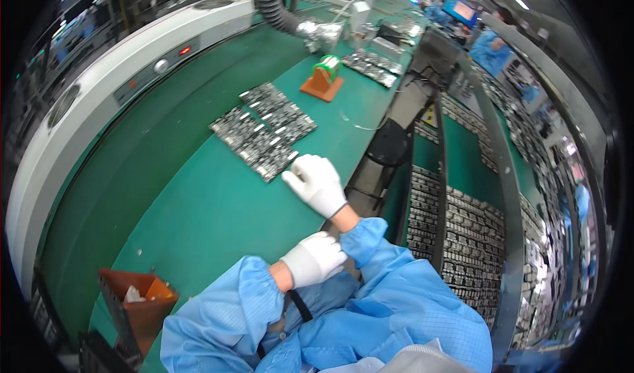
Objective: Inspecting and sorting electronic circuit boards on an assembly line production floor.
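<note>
Right hand point(317, 183), open and empty, rests near the green mat's point(198, 201) edge beside circuit boards point(264, 130); left hand point(314, 259) pinches the right sleeve cuff point(356, 237), I think.

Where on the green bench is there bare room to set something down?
Bare green mat runs between the grey circuit-board cluster, the white machine housing and the orange parts bin. Crowded: around the orange solder-spool stand and the packed board racks to the right.

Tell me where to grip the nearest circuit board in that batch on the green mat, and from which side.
Take the nearest circuit board by its long edges at the free near end, coming from the person's side, where the right hand already hovers. It lies flat on the green mat, its far side packed against neighbouring boards.
</note>
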